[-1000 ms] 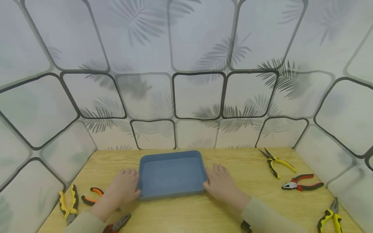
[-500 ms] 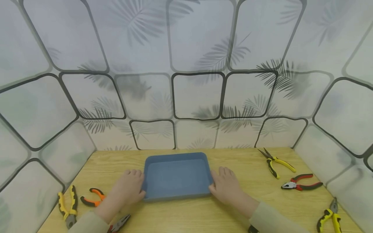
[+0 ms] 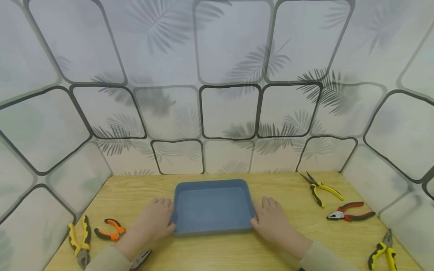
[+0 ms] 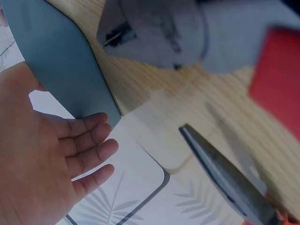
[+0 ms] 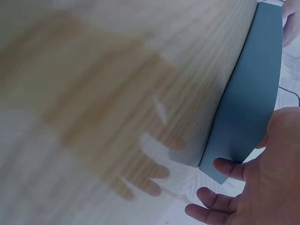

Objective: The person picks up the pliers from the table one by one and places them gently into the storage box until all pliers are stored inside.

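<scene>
A shallow blue rectangular tray (image 3: pixel 213 210) lies on the wooden table, hands at both short sides. My left hand (image 3: pixel 156 220) holds its left side; in the left wrist view the thumb is at the rim and the index finger against the outer wall, other fingers loosely extended. The right side is held by my right hand (image 3: pixel 272 220) in the same way, its index finger over the outer wall (image 5: pixel 246 89). Grey-jawed pliers (image 3: pixel 140 259) with red handles lie partly hidden by my left sleeve, and orange-handled pliers (image 3: pixel 112 230) are just left of that forearm.
Yellow-and-black pliers (image 3: pixel 80 244) lie at the left table edge. To the right are yellow-handled long-nose pliers (image 3: pixel 317 188), red-and-black pliers (image 3: pixel 349 212) and yellow-black pliers (image 3: pixel 384 250). Patterned cloth walls (image 3: pixel 223 156) rise behind the table (image 3: pixel 217 250) and at both sides.
Both hands have moved the tray to the right and slightly nearer, turning it a little straighter. More of the orange-handled pliers shows now. The other pliers have stayed put.
</scene>
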{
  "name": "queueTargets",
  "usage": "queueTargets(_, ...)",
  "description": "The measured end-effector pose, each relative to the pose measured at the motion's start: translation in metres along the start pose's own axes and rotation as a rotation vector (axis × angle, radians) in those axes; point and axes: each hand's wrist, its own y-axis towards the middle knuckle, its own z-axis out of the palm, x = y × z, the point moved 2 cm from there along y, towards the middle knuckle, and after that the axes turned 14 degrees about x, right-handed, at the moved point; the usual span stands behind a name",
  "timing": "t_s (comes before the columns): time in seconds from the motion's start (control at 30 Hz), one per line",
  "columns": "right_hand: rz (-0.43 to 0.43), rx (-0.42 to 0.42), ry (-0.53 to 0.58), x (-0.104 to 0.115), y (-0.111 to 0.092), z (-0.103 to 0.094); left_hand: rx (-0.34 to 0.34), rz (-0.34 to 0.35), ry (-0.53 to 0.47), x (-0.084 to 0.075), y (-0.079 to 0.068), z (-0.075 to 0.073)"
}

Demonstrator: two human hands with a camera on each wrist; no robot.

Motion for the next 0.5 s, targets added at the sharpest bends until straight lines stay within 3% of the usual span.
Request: queueTargets(0.5, 0.003, 0.01, -0.081, -0.017, -0.012, 0.0, -0.026, 0.018, 0.018, -0.014, 0.002, -0.003)
